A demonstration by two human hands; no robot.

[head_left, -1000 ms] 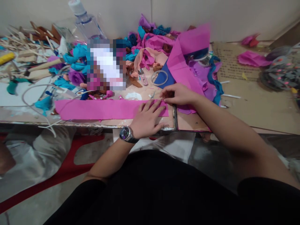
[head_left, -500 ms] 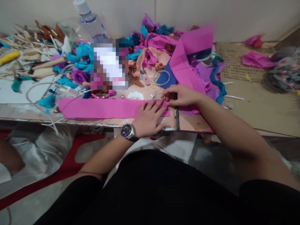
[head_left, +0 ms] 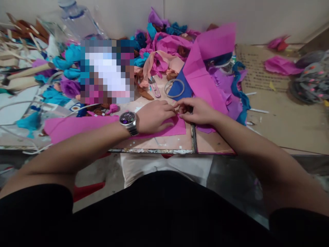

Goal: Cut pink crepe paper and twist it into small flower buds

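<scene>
Along a pale wall runs a cluttered tabletop (head_left: 172, 144), the broadest thing here; take the view's middle as the dial's centre. A brown cardboard sheet (head_left: 285, 121) lies at three o'clock. Next in size, the flat pink strip (head_left: 78, 127) stretches from the centre toward nine o'clock, partly hidden by the left forearm. It looks like thin crepe paper: surely very light, soft, slow to slip but quick to crease or tear, so it is best kept flat under a broad palm and pinched gently at its short right end or along an edge. A folded pink sheet (head_left: 202, 70) angles up at one o'clock, and a clear bottle (head_left: 82, 22) stands at eleven. The left hand (head_left: 154, 116) lies palm down on the strip, thumb apart from the fingers; the right hand (head_left: 195, 111), at two, curls at its right end, though whether it pinches the paper I cannot tell. Smaller yet, a translucent ring (head_left: 183, 88) lies just past twelve, pink-handled snips (head_left: 155, 90) just before.
</scene>
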